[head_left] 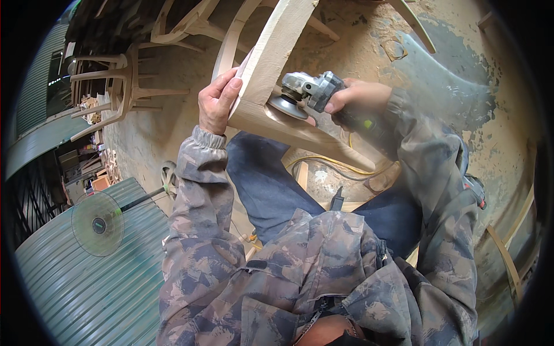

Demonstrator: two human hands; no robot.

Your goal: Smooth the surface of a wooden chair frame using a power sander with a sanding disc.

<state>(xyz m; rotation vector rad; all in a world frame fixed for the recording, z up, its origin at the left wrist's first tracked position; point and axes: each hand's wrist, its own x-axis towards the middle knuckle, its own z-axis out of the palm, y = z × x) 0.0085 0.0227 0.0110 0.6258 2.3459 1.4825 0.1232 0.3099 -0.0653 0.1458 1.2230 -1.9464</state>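
Observation:
My left hand [218, 102] grips the edge of a pale wooden chair frame [276, 49], its thumb on the near face and its fingers partly hidden behind the wood. The frame lies tilted across in front of my knees, with a corner beside that hand. In my right hand [362, 97] is a grey angle grinder [323, 91], held with the fingers wrapped round its body. Its round disc [287, 106] sits against the inner side of the frame's lower rail [311, 138], close to the corner. Dust hazes the air around the right hand.
Several unfinished wooden chairs [124, 81] stand at the far left. A round fan [98, 225] is at the left beside green corrugated sheeting [98, 294]. A yellow cable [346, 167] loops between my knees. Curved wooden pieces [508, 259] lean at the right.

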